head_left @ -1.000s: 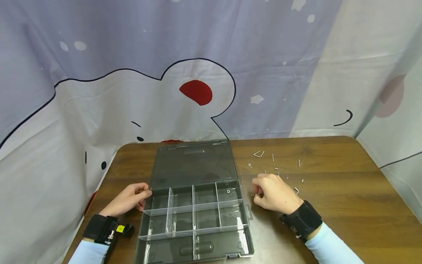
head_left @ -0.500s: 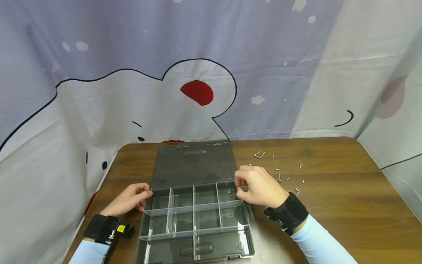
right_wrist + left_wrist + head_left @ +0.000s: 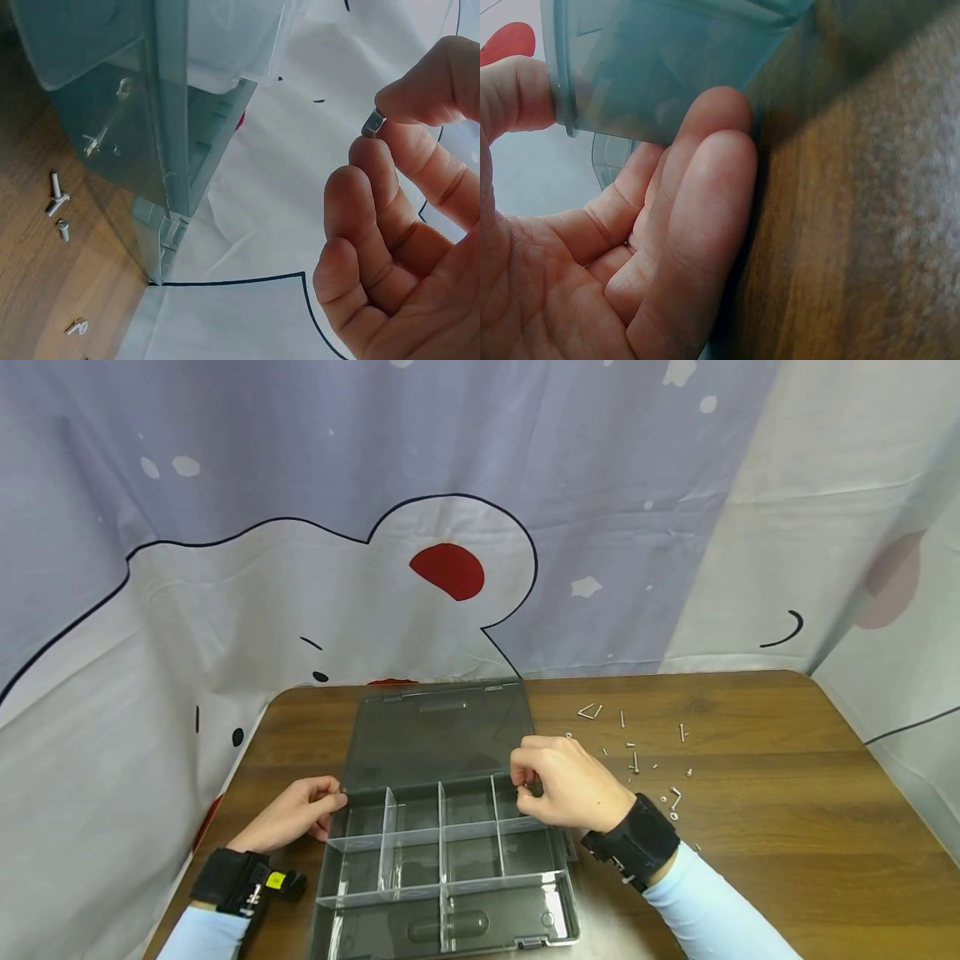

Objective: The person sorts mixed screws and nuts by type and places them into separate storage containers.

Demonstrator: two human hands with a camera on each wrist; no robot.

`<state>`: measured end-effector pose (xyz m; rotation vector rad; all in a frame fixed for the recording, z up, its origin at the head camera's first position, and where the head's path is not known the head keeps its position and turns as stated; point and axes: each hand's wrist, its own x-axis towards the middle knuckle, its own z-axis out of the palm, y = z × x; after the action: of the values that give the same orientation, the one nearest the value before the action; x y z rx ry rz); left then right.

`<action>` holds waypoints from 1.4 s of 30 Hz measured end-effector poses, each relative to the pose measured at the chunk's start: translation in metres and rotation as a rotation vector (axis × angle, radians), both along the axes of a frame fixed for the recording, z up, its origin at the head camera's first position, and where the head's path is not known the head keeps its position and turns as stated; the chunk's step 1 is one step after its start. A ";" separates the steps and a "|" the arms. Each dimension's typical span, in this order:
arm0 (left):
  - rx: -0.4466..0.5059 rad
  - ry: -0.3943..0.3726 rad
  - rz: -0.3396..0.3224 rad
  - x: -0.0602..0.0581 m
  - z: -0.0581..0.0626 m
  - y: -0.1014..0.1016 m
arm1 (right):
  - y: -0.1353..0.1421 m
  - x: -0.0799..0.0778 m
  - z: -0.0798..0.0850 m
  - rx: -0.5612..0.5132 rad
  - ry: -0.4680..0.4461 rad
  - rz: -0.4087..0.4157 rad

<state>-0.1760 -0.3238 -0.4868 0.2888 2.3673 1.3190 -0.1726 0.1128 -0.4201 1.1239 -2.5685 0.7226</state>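
Note:
A grey translucent compartment box (image 3: 517, 914) lies on the table with its lid (image 3: 442, 731) folded back. At its left side, my left hand (image 3: 288, 814) grips the wall, thumb over the rim and fingers against the outside, as the left wrist view shows. My right hand (image 3: 573, 785) is over the back right compartment, which it partly hides. Between its thumb and index finger, a small metal nut (image 3: 373, 123) is pinched in the right wrist view.
Right of the box, screws (image 3: 635, 763) and small nuts (image 3: 673, 816) lie scattered on the wooden table (image 3: 787, 827). Bent pieces (image 3: 589, 712) lie farther back. A patterned curtain (image 3: 622, 527) hangs behind the table.
My right hand has moved left from the scattered hardware on the table to over the box's back right compartment. The left hand keeps its hold on the box wall.

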 end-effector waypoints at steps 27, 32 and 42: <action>-0.013 -0.018 0.012 0.001 -0.002 0.000 | 0.019 0.002 -0.001 0.214 -0.057 -0.021; -0.024 -0.011 0.005 0.000 -0.003 0.000 | 0.030 -0.009 -0.005 0.217 -0.055 -0.038; -0.033 -0.004 0.006 0.000 -0.004 0.000 | 0.052 -0.036 -0.011 0.254 -0.135 -0.110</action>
<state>-0.1760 -0.3240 -0.4905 0.2698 2.3857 1.2808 -0.2086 0.1645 -0.4314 1.0231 -2.8747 0.4711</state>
